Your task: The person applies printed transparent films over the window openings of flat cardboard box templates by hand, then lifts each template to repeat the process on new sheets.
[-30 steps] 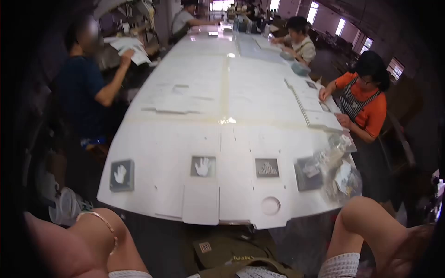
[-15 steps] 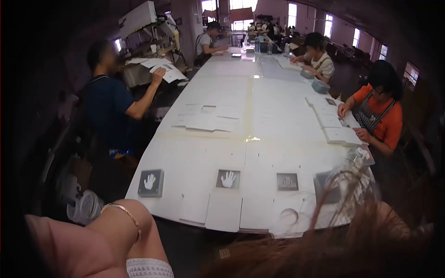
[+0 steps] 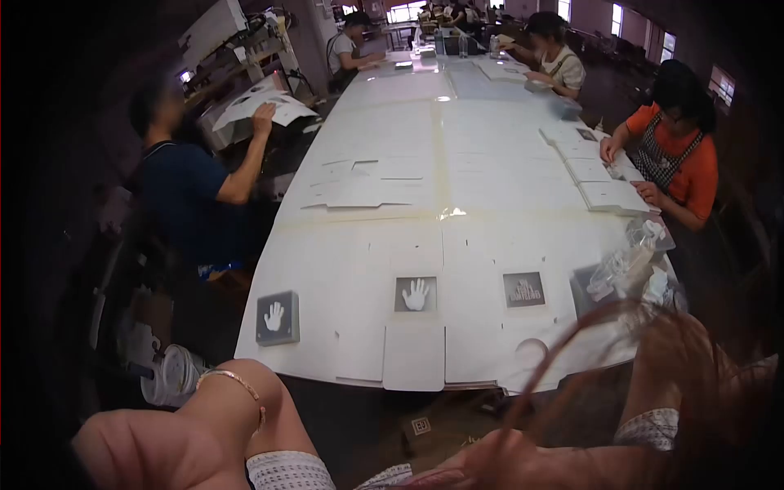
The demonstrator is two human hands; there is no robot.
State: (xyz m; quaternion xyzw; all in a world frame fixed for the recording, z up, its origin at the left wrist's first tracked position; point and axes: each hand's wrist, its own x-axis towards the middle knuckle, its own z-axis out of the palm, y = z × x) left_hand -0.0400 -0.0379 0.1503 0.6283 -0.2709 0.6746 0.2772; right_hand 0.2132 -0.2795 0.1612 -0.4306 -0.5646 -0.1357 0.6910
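My left hand (image 3: 147,447) is raised close to the camera at the lower left, a bracelet around the wrist. Its fingers are out of sight, and I see nothing held. On the right, part of my bent right arm (image 3: 674,347) shows behind loose strands of hair, but I cannot make out the hand. Nearest to the left arm on the table lies a grey box (image 3: 291,317) with a white hand shape on it. Flat white card sheets (image 3: 415,355) lie beside it. One picture panel (image 3: 415,294) shows another white hand; a darker panel (image 3: 523,289) carries lettering.
A long white table (image 3: 384,131) stretches away, with cut white card (image 3: 355,184) on it. Clear plastic wrapping (image 3: 625,265) lies at the right edge. Co-workers sit along both sides; a person in dark blue (image 3: 184,184) holds printed sheets. A white bucket (image 3: 175,371) stands left.
My view has tilted downward, so the far end of the table sits higher. More of my right arm and sleeve shows now. The person in dark blue has shifted the sheets slightly.
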